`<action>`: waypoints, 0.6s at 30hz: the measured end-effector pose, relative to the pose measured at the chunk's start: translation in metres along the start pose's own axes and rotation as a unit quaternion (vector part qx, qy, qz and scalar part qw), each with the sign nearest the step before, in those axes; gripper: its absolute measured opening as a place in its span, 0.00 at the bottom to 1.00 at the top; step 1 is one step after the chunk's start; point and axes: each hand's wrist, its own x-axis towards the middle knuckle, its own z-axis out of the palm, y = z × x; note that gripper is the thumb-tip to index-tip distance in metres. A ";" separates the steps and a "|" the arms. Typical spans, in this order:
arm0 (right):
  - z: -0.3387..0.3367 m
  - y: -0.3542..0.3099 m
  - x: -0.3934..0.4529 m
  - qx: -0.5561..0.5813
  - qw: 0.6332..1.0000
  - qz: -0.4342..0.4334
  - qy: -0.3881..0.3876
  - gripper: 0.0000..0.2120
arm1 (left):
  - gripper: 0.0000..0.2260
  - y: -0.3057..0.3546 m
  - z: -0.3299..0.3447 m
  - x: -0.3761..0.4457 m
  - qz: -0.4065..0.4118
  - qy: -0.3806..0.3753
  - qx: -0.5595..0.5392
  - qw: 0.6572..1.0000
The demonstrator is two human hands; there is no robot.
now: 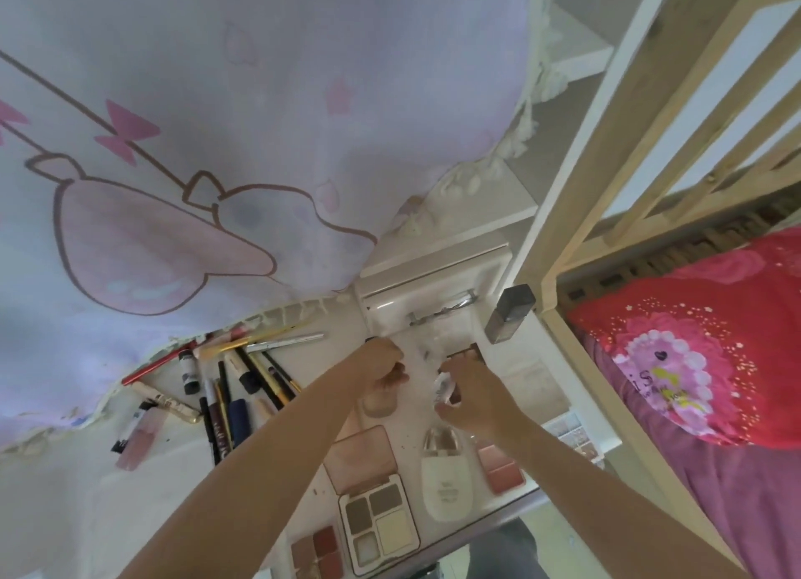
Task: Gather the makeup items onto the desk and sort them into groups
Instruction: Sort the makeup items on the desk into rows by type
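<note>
A lilac curtain (216, 144) hangs over the far left of your desk (511, 357), covering the tips of the pencils and brushes (242, 374) fanned beneath it. A white case (429, 301) and a dark bottle (509, 314) stand just beyond your hands. Your left hand (381, 361) is curled; what it holds you cannot tell. Your right hand (468, 392) pinches a small white tube (442, 385). Open palettes (377, 513) and a white bottle (446, 483) lie near the front edge.

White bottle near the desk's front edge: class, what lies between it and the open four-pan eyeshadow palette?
Nothing: the head view shows only bare desk between the white bottle and the eyeshadow palette.
</note>
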 end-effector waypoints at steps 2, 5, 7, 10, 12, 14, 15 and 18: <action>0.005 -0.001 0.004 -0.031 0.999 0.007 -0.006 0.19 | 0.13 -0.001 0.005 0.012 0.015 0.057 0.074 0.995; 0.007 -0.001 0.005 -0.028 0.999 0.028 0.009 0.20 | 0.14 -0.006 0.011 0.022 0.077 0.085 0.240 0.964; 0.006 0.002 0.002 -0.029 0.999 0.036 0.010 0.20 | 0.14 -0.010 0.011 0.027 0.119 0.082 0.325 0.935; 0.004 0.010 -0.006 -0.007 0.999 0.050 0.019 0.18 | 0.10 -0.012 0.014 0.028 0.170 0.086 0.372 0.909; 0.000 0.015 -0.014 0.014 0.997 0.064 0.038 0.17 | 0.14 -0.014 0.019 0.027 0.208 0.096 0.397 0.889; -0.005 0.018 -0.022 0.045 0.992 0.075 0.086 0.19 | 0.13 -0.013 0.027 0.025 0.265 0.105 0.433 0.855; -0.008 0.020 -0.025 0.057 0.989 0.075 0.116 0.20 | 0.13 -0.011 0.033 0.026 0.292 0.105 0.460 0.832; -0.015 0.022 -0.032 0.074 0.986 0.071 0.133 0.19 | 0.15 -0.004 0.049 0.021 0.362 0.099 0.576 0.727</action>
